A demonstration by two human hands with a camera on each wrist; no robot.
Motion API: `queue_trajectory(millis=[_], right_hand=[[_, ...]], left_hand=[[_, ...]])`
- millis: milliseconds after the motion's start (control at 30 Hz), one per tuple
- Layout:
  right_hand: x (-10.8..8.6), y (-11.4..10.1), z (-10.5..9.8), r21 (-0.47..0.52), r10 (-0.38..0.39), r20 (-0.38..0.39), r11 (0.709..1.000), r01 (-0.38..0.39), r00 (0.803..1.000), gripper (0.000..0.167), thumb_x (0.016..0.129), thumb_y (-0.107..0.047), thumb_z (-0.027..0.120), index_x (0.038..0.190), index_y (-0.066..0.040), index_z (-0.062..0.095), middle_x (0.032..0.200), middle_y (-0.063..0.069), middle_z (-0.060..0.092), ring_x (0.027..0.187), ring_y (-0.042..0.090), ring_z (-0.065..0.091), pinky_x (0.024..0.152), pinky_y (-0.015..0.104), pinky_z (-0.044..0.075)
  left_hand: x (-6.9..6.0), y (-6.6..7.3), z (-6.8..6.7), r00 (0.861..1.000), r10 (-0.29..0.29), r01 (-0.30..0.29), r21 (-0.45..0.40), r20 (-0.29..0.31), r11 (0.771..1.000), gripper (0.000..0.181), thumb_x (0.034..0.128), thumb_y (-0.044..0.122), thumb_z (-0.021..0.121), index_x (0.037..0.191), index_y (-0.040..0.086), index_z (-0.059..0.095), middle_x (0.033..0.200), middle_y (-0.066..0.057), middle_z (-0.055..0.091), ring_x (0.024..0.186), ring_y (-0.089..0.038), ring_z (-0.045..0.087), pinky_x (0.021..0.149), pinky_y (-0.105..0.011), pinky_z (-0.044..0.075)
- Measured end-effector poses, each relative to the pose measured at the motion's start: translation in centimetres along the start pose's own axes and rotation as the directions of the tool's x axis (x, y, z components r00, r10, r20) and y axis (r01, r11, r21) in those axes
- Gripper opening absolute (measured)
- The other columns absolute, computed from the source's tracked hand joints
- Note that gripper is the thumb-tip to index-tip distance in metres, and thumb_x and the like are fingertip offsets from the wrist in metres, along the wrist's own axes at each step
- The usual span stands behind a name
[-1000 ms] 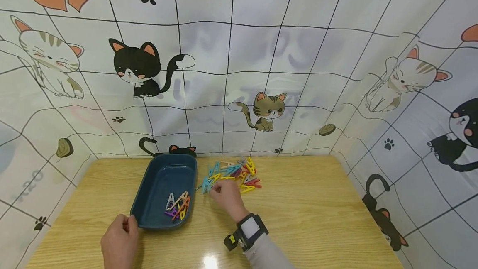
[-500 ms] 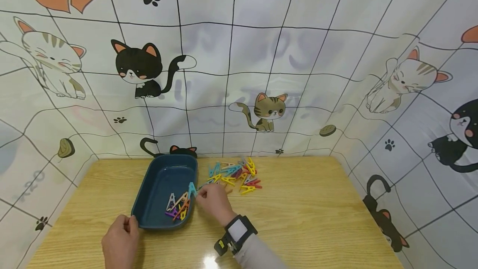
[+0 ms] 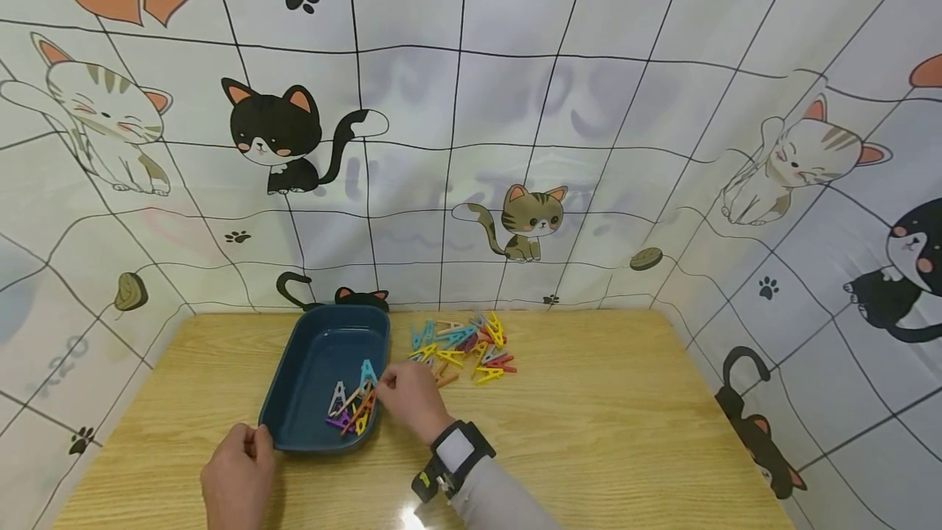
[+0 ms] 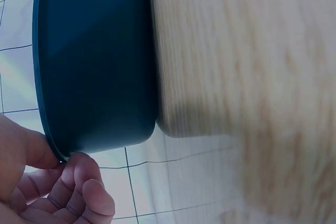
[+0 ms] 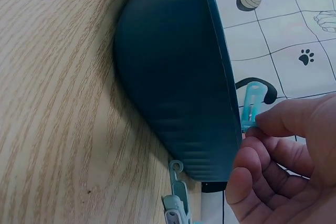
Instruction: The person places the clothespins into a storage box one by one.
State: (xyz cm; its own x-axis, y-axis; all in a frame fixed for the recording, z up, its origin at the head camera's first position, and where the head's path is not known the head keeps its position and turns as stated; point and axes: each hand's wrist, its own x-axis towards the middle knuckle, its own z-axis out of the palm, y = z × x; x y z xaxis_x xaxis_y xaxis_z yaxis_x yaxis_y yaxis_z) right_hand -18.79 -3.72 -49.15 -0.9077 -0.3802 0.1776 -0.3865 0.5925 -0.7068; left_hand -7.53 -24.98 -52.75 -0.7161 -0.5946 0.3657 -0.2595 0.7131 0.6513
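A dark blue tray (image 3: 316, 375) stands on the table, several small clothespins (image 3: 349, 415) of mixed colours lying in its near right part. My left hand (image 3: 239, 473) pinches the tray's near left corner between thumb and fingers, as the left wrist view also shows. Over the tray's right rim, my right hand (image 3: 414, 397) pinches a light blue clothespin (image 5: 253, 100) by one end. In the head view that clothespin is just above the others in the tray. To the right of the tray lies a loose pile of clothespins (image 3: 459, 338), yellow, blue, red and other colours.
The wooden table (image 3: 589, 399) reaches back to a cloth wall (image 3: 412, 121) printed with cats and grid lines. Beside the tray, a grey-green clothespin (image 5: 178, 198) lies on the tabletop in the right wrist view.
My right hand has moved left from the pile to the tray's right rim, carrying the light blue clothespin. My left hand has stayed at the tray's corner.
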Motion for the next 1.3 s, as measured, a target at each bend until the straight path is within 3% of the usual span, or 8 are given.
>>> queue_trajectory(millis=[367, 567, 800, 1067, 1300], right_hand=[[0.0, 0.6, 0.3, 0.046, 0.007, -0.002, 0.999, -0.007, 1.000, 0.018, 0.095, -0.009, 0.071, 0.076, -0.010, 0.074, 0.069, -0.006, 0.063, 0.055, 0.001, 0.045, 0.053, 0.020, 0.038], [-0.1, 1.6, -0.1, 0.031, 0.016, -0.024, 0.999, -0.015, 1.000, 0.022, 0.092, -0.007, 0.070, 0.070, -0.011, 0.069, 0.067, -0.008, 0.056, 0.058, 0.003, 0.044, 0.056, 0.021, 0.038], [-0.3, 3.2, -0.8, 0.032, 0.025, -0.046, 0.999, -0.023, 0.999, 0.016, 0.091, -0.007, 0.069, 0.077, -0.011, 0.075, 0.069, -0.007, 0.064, 0.058, 0.001, 0.048, 0.059, 0.021, 0.041], [-0.6, 4.8, -1.7, 0.012, 0.019, -0.105, 1.000, -0.018, 0.994, 0.018, 0.089, -0.006, 0.070, 0.072, -0.012, 0.072, 0.066, -0.006, 0.062, 0.058, 0.002, 0.045, 0.057, 0.022, 0.039], [-1.1, 6.3, -2.6, 0.042, 0.085, -0.114, 0.996, -0.080, 0.990, 0.015, 0.090, -0.007, 0.070, 0.076, -0.010, 0.075, 0.071, -0.006, 0.064, 0.062, 0.003, 0.049, 0.059, 0.023, 0.042]], left_hand=[[-0.2, 0.3, -0.1, 1.000, 0.029, -0.029, -0.013, -0.009, 0.999, 0.027, 0.0935, -0.001, 0.063, 0.068, 0.005, 0.054, 0.058, -0.004, 0.054, 0.049, -0.015, 0.046, 0.049, -0.032, 0.035], [-0.1, 0.2, -0.1, 1.000, 0.014, -0.014, -0.009, -0.004, 1.000, 0.026, 0.0941, 0.000, 0.062, 0.069, 0.004, 0.055, 0.058, -0.005, 0.055, 0.049, -0.016, 0.047, 0.049, -0.033, 0.035], [-0.2, 0.1, -0.2, 0.999, -0.020, 0.020, -0.002, 0.025, 1.000, 0.025, 0.0959, 0.002, 0.061, 0.071, 0.003, 0.056, 0.060, -0.006, 0.055, 0.049, -0.017, 0.047, 0.049, -0.033, 0.036], [-0.1, 0.0, -0.2, 0.999, -0.019, 0.019, 0.002, 0.043, 1.000, 0.026, 0.0968, 0.003, 0.060, 0.071, 0.003, 0.055, 0.060, -0.006, 0.055, 0.050, -0.017, 0.047, 0.050, -0.034, 0.036], [0.0, 0.1, -0.1, 0.999, -0.019, 0.019, 0.005, 0.037, 1.000, 0.026, 0.0963, 0.003, 0.060, 0.070, 0.004, 0.054, 0.059, -0.005, 0.054, 0.050, -0.017, 0.046, 0.051, -0.034, 0.036]])
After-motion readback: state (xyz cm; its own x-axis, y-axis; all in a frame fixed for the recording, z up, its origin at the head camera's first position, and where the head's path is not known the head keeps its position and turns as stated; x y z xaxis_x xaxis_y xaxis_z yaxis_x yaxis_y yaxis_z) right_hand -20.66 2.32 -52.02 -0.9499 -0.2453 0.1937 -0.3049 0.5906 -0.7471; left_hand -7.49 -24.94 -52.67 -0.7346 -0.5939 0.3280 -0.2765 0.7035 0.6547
